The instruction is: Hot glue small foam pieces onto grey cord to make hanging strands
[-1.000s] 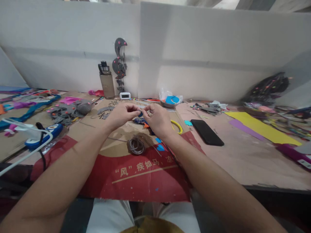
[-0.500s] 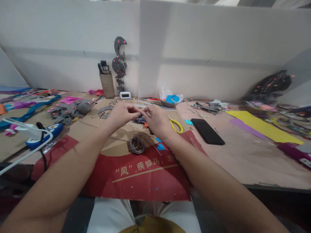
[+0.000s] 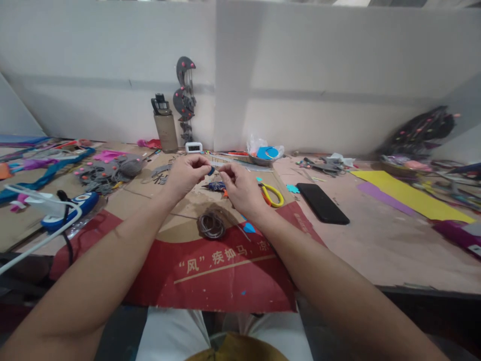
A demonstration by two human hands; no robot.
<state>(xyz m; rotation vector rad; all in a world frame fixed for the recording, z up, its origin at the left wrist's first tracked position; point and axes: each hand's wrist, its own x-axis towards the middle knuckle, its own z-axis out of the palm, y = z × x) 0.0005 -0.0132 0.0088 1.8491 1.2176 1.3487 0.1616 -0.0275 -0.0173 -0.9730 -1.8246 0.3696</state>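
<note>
Above the cardboard sheet [image 3: 225, 281], my left hand [image 3: 186, 178] pinches a small dark blue piece [image 3: 211, 171] between thumb and fingertips. My right hand [image 3: 240, 188] is close beside it, thumb and fingers bent together at the piece's right side; whatever is in them is too small to make out. Below the hands lies a coil of grey-brown cord [image 3: 211, 225]. A dark blue patterned object [image 3: 215, 186] with a pointed tip lies behind, partly hidden by my right hand. Yellow-handled scissors [image 3: 274, 196] and a blue scrap [image 3: 248, 228] are near my right wrist.
A black phone [image 3: 322, 203] lies to the right, before yellow [image 3: 409, 195] and purple sheets. At the back stand a bottle [image 3: 166, 128] and a small white clock [image 3: 194, 147]. A blue power strip [image 3: 71, 210] with a white cable is on the left, near grey pinned pieces [image 3: 112, 170].
My hands have drawn slightly apart, and the dark blue piece now shows between the fingertips. The patterned object beneath is more visible.
</note>
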